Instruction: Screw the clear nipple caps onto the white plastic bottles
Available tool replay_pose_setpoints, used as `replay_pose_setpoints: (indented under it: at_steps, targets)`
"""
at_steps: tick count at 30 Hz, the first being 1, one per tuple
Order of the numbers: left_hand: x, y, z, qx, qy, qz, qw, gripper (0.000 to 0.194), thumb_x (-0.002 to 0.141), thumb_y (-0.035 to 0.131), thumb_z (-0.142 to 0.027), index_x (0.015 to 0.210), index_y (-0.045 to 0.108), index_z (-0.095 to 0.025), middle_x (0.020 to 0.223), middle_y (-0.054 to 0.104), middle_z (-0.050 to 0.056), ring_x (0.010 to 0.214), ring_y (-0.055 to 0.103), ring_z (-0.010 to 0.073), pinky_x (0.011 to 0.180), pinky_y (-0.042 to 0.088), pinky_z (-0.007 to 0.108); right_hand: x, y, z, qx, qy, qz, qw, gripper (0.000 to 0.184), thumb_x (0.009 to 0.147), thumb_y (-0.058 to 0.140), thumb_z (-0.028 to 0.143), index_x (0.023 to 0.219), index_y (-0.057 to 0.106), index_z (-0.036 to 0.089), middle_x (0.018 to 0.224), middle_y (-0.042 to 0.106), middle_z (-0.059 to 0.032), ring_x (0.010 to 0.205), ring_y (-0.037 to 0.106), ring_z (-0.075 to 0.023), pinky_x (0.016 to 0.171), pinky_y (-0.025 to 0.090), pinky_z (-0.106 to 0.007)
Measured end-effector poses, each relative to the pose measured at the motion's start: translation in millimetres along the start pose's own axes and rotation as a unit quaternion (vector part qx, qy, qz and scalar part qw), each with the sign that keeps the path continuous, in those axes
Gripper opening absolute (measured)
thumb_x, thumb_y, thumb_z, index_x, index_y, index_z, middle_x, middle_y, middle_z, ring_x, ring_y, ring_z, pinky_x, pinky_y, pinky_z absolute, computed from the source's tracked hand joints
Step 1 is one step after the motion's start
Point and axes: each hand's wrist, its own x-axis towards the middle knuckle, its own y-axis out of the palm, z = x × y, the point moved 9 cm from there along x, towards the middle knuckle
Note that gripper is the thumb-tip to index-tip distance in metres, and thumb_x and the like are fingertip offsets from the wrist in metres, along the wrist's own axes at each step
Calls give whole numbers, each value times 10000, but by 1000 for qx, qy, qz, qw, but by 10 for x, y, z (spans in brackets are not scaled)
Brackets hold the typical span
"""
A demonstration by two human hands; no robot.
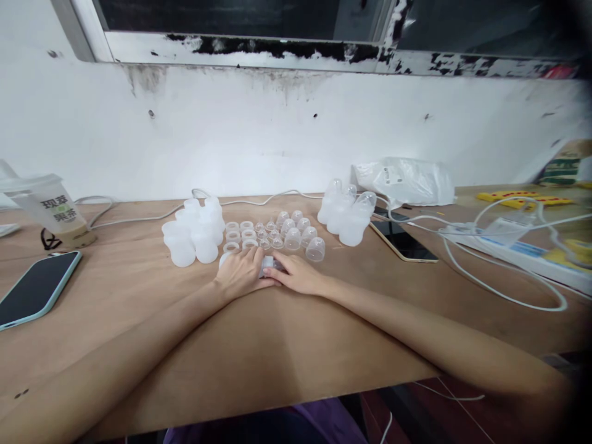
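Near the middle of the table, my left hand is wrapped over a white baby bottle lying on its side. My right hand meets it from the other side, its fingers closed around the bottle's top end, where a clear part shows. The fingers cover most of that end. Just beyond my hands are rows of white collar rings, small clear nipples and clear dome caps. Open white bottles stand in a group to the left. Capped bottles stand together at the right.
A drink cup and a phone sit at the left. On the right are another phone, a white plastic bag, a power strip and looping white cables. The wall borders the table's back.
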Motion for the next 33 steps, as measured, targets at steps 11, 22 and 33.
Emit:
replay_pose_setpoints:
  at_steps: [11,22,33]
  targets:
    - [0,13,16,-2,-6,23,1000,556,752,265,-623,882,461,-119,798,586,82,698,575,210,564,414,295,-65,-93,128,36,-67,-55,996,346,766,494,384,1030,424,172,870,541,-51,719,496,-143,636,383,-267]
    - [-3,-36,31,-27,-23,-2,999,567,705,327,-659,860,452,-128,767,601,77,687,587,201,533,393,269,-57,-127,35,153,-1,-85,985,246,769,475,385,908,440,185,850,539,-33,711,507,-124,618,394,-253]
    - [-4,6,28,-18,-19,43,999,515,736,328,-616,870,449,-134,787,598,81,684,587,211,543,400,285,-96,-122,66,150,3,-83,985,322,665,604,318,903,426,195,894,521,-23,727,484,-121,632,396,-254]
